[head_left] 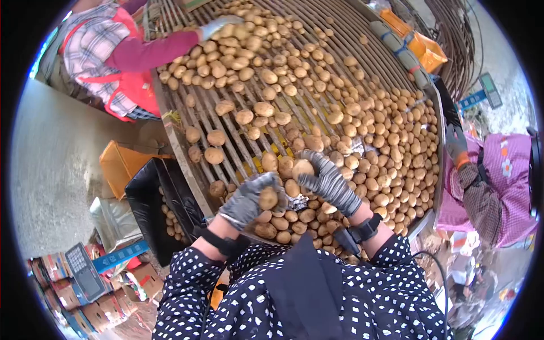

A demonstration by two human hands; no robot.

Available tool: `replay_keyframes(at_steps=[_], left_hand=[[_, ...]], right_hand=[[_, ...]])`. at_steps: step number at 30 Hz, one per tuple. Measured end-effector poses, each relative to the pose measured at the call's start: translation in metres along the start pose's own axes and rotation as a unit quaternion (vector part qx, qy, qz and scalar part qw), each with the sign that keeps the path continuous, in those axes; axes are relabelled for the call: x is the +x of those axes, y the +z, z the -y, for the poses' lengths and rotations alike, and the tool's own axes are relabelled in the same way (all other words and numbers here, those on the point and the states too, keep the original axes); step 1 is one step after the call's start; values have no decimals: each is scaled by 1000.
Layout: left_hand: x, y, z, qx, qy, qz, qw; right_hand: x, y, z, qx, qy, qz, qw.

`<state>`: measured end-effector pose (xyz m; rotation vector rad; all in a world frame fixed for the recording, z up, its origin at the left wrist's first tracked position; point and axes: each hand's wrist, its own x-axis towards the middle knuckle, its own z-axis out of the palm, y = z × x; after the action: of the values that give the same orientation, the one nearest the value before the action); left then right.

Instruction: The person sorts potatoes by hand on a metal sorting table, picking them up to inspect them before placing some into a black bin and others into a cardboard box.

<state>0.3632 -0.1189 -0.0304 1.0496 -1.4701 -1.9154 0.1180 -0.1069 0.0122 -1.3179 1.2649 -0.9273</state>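
Both my hands wear grey striped knit gloves and are over the near end of a slatted sorting table [192,164] covered with potatoes. My left hand [252,201] is closed around a round potato [268,198], which shows between thumb and fingers. Just to the right and a bit farther away, my right hand [330,182] grips another potato [302,169] between thumb and fingers. Loose potatoes [306,215] lie below and around both hands. A scrap of crumpled shiny wrapping [297,202] shows among them.
At the far left, a co-worker's gloved hand [221,25] touches a potato heap. Another person's gloved hand [455,143] rests at the right edge. A black-lined crate [150,198] with potatoes stands left, near a scale display [85,269]. Orange bags [419,48] hang beyond the right rail.
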Motion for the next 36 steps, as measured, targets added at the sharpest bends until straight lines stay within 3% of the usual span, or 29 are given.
replay_keyframes(at_steps=[2, 3, 4, 5, 6, 7, 8, 9, 10, 11, 12, 14, 16, 18, 20, 23, 26, 29, 30, 32, 33, 34, 35, 36], left_hand=[[7, 14, 1, -87, -20, -19, 996], [9, 18, -1, -166, -49, -18, 985], [7, 18, -3, -168, -48, -18, 984], [2, 18, -8, 5, 28, 2, 1000], [-2, 16, -16, 180, 103, 20, 978], [2, 10, -32, 248, 200, 18, 948], [0, 3, -24, 248, 200, 17, 948], [-2, -6, -9, 77, 110, -14, 991], [-6, -10, -12, -100, 14, -48, 994], [-17, -14, -16, 56, 176, -65, 981], [-25, -22, -18, -278, -15, -114, 954], [-49, -38, -31, -336, 39, -110, 935], [-77, -44, -30, -454, 50, -145, 877], [-95, -48, -26, -477, 72, -142, 864], [-105, -52, -11, -481, 69, -174, 856], [-109, -45, -16, -469, 83, -191, 858], [-108, -38, -16, -435, 93, -158, 882], [-95, -30, -8, -478, 31, -151, 865], [-88, -30, -3, -507, 23, -113, 854], [-73, -16, -1, -573, -1, -150, 806], [-66, -8, -12, -553, -3, -153, 819], [-58, 1, -26, -570, -6, -90, 817], [-50, 5, -27, -577, -1, -48, 815], [-43, 7, -25, -584, 1, -8, 812]], right_hand=[[-1, 3, 30, -183, 0, 103, 978], [-3, 6, 37, -262, -87, 82, 958], [-2, 9, 42, -291, -67, 96, 949], [0, 10, 42, -275, -76, 94, 954], [4, 11, 41, -257, -85, 91, 958], [14, 15, 38, -261, -92, 88, 957], [21, 24, 33, -162, -76, 59, 982], [28, 33, 25, -61, -59, 31, 996], [37, 45, 19, -20, -111, 27, 993], [44, 55, 16, 2, -86, 44, 995], [53, 65, 22, 24, -60, 63, 996], [81, 86, 31, -26, -23, 54, 998], [120, 123, 8, -121, -119, 75, 983], [136, 150, 22, -329, -186, 154, 913], [145, 171, 29, -504, -236, 242, 795], [148, 185, 6, -542, -261, 210, 771], [139, 175, 1, -520, -156, 251, 801], [106, 124, 0, -456, -219, 195, 840], [93, 105, 3, -356, -194, 159, 900], [65, 78, 7, -130, -150, 90, 976], [53, 71, 7, -107, -111, 55, 986], [43, 66, 11, -80, -73, 22, 994], [33, 61, 14, -153, -116, 0, 981], [22, 60, 28, -160, -85, 31, 983]])
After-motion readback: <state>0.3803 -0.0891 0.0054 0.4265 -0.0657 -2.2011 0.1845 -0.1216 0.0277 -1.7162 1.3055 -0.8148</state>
